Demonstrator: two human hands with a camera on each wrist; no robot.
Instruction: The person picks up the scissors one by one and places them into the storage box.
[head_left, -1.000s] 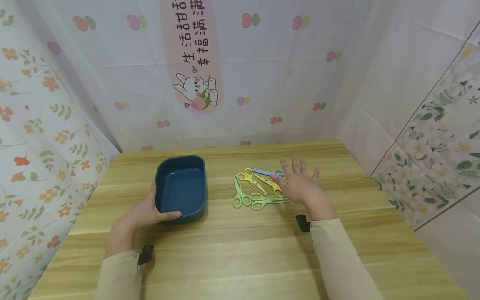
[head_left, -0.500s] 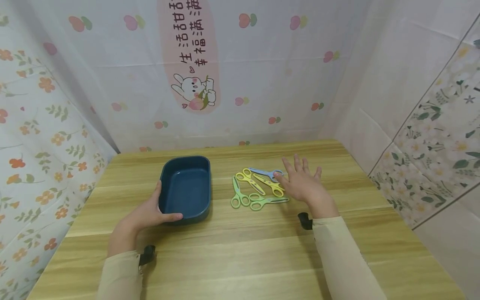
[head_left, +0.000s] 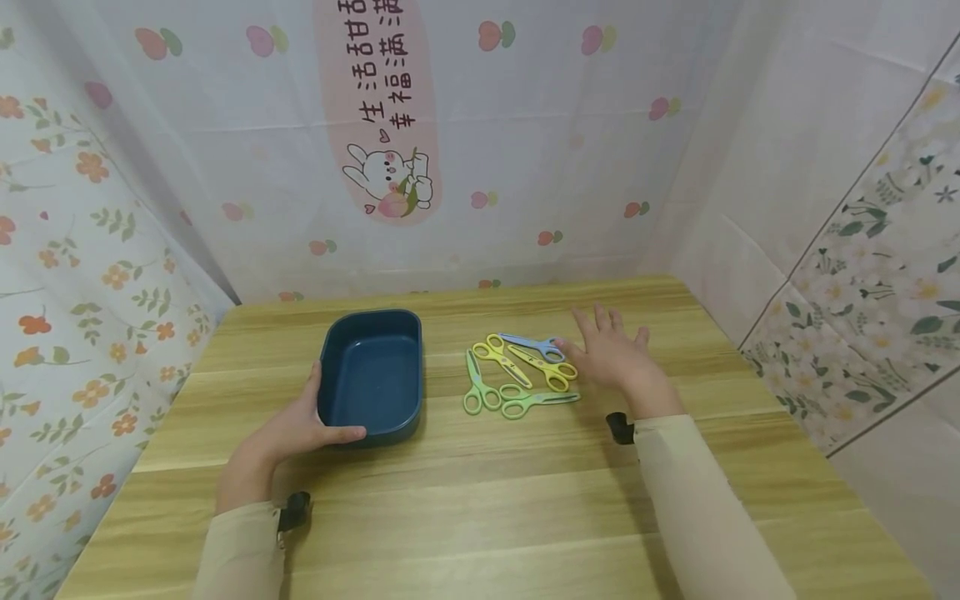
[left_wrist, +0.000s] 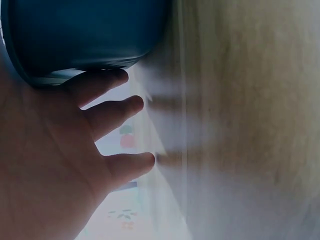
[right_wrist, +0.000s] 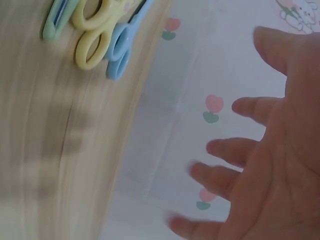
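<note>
A dark blue rectangular bin (head_left: 369, 379) stands on the table left of the middle, its inside bare. My left hand (head_left: 288, 429) lies against its near left corner, the thumb along the near rim and the fingers at the left side. In the left wrist view those fingers (left_wrist: 117, 112) are straight and spread, one at the bin's wall. Right of the bin lie several scissors: two green (head_left: 480, 385), two yellow (head_left: 504, 362) and one blue (head_left: 542, 346). My right hand (head_left: 615, 358) hovers beside their right end, fingers spread, holding nothing.
The wood-grain table (head_left: 480, 517) ends at a white printed curtain (head_left: 510, 167) behind. A flowered curtain (head_left: 97, 275) hangs at the left and a patterned wall covering (head_left: 862, 275) at the right. Black wrist cameras (head_left: 619, 427) stick out from the sleeves.
The bin has shifted a little to the right along with my left hand, then stayed still. My right hand has moved right, away from the scissors, uncovering more of their handles.
</note>
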